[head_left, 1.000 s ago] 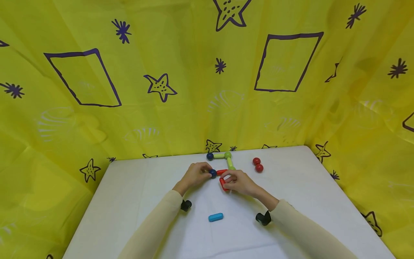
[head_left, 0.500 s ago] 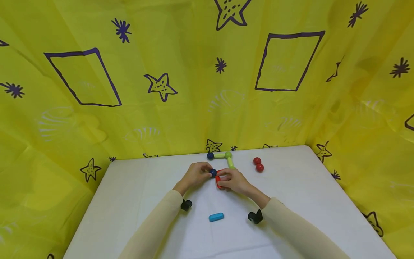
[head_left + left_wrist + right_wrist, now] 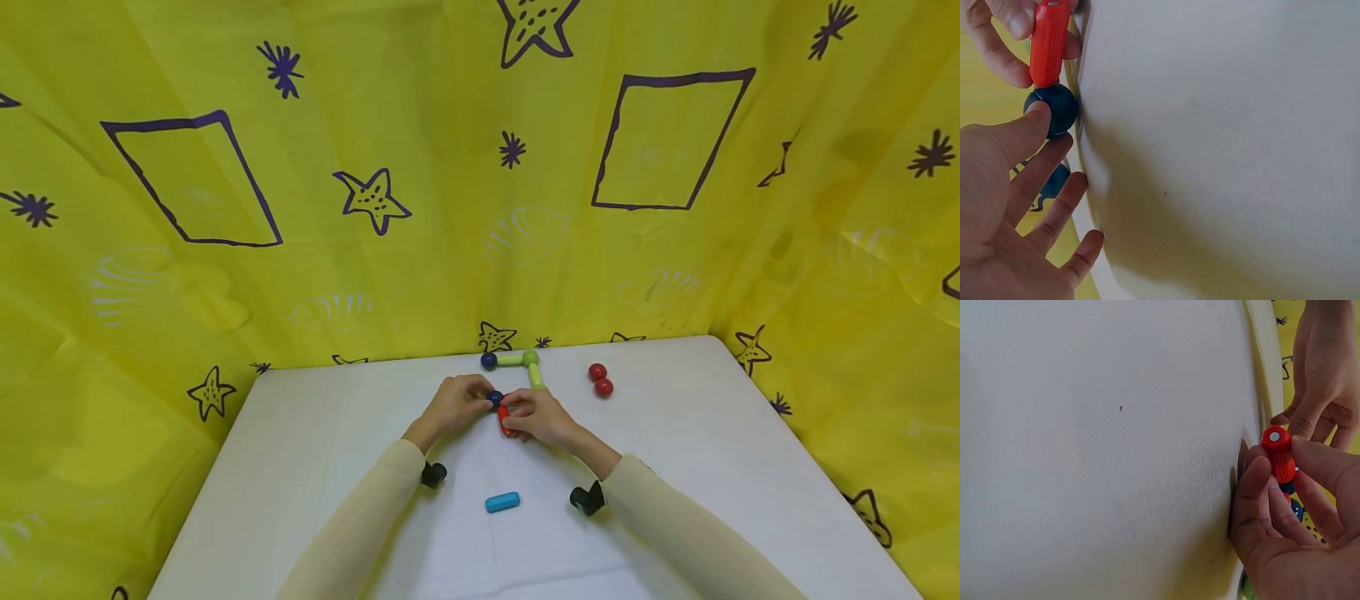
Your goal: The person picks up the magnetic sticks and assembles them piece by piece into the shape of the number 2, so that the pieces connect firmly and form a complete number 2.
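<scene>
My left hand [image 3: 454, 403] pinches a dark blue ball [image 3: 1054, 111] between thumb and index finger, the other fingers spread. My right hand [image 3: 546, 418] holds a red magnetic rod [image 3: 1049, 44], its near end meeting the ball in the left wrist view. A round metal tip shows on the rod's outer end in the right wrist view. Part of a second red piece shows behind the right fingers and is mostly hidden. Just beyond the hands lie light green rods [image 3: 510, 361] joined to a green ball [image 3: 531, 357] and another dark blue ball [image 3: 489, 361].
Two red balls [image 3: 603, 387] touch each other at the right. A blue rod [image 3: 502, 502] lies nearer, between the forearms. The white table [image 3: 315, 467] is bordered by a yellow patterned curtain [image 3: 420, 275] at the back and sides.
My right hand has moved left with the red rod, bringing it up to the dark blue ball. My left hand has stayed almost still, holding the ball.
</scene>
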Motion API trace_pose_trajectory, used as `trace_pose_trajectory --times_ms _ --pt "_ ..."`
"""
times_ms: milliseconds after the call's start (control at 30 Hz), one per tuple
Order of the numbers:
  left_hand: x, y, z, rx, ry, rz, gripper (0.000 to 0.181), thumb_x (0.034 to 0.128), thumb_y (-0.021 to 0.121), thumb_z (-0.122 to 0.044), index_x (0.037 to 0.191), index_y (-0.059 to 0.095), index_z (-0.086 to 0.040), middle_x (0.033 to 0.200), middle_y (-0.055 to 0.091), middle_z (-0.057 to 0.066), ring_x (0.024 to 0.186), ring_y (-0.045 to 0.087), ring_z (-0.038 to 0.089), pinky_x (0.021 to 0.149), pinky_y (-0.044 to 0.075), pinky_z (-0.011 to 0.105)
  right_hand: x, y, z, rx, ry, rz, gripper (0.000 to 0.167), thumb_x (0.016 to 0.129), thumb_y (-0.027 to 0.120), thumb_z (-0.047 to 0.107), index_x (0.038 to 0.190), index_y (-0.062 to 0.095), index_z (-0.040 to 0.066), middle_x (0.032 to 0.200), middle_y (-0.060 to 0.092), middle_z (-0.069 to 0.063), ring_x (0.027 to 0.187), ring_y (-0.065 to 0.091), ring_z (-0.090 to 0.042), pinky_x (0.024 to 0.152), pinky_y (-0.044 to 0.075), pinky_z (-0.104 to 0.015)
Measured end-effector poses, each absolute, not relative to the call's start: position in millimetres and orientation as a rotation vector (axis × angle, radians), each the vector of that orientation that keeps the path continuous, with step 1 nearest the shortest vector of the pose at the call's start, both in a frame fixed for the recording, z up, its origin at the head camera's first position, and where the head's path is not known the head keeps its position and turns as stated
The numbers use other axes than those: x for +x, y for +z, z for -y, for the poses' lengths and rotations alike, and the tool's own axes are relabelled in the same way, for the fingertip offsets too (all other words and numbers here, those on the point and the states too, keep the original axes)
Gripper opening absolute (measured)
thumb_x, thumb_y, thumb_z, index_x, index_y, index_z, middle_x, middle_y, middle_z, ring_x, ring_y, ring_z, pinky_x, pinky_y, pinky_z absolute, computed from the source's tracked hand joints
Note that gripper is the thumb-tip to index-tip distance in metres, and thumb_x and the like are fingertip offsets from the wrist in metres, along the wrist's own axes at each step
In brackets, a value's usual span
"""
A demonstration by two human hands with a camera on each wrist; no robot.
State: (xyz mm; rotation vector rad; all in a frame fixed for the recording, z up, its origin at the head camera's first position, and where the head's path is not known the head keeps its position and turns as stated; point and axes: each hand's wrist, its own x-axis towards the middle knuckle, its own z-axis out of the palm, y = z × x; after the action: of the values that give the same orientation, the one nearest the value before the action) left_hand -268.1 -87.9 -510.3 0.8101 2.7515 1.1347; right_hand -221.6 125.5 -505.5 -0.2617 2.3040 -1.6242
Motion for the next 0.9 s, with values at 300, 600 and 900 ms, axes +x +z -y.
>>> trace_pose_trajectory --times_ms 300,600,900 --pt "-267.9 -509.6 88.7 0.807 1.133 -2.750 0.015 0.0936 0.076 -0.011 0.108 0.075 -0.010 0.104 0.076 0.002 0.101 0.069 0.021 0.095 0.053 0.040 -222.8 -507.4 -123.5 -0.259 -1.625 -2.291 0.031 0.093 0.072 0.001 0.124 0.066 -0.001 0.093 0.076 -0.013 0.072 0.069 -0.019 0.062 0.058 -0.030" --pt "-268.0 -509.9 89.7 0.819 1.138 -2.754 0.014 0.0943 0.075 -0.011 0.108 0.075 -0.010 0.103 0.076 0.002 0.099 0.069 0.020 0.094 0.054 0.041 -224.1 -506.8 -125.0 -0.251 -1.634 -2.260 0.033 0.094 0.072 0.002 0.125 0.066 0.000 0.096 0.075 -0.014 0.074 0.069 -0.021 0.063 0.058 -0.031" --pt "-267.2 -509.1 89.1 0.821 1.128 -2.747 0.015 0.0943 0.075 -0.012 0.109 0.076 -0.009 0.104 0.077 0.002 0.101 0.069 0.020 0.095 0.054 0.039 -222.7 -504.8 -121.8 -0.232 -1.642 -2.257 0.030 0.094 0.072 0.001 0.123 0.067 -0.001 0.094 0.076 -0.013 0.072 0.069 -0.020 0.063 0.058 -0.029"
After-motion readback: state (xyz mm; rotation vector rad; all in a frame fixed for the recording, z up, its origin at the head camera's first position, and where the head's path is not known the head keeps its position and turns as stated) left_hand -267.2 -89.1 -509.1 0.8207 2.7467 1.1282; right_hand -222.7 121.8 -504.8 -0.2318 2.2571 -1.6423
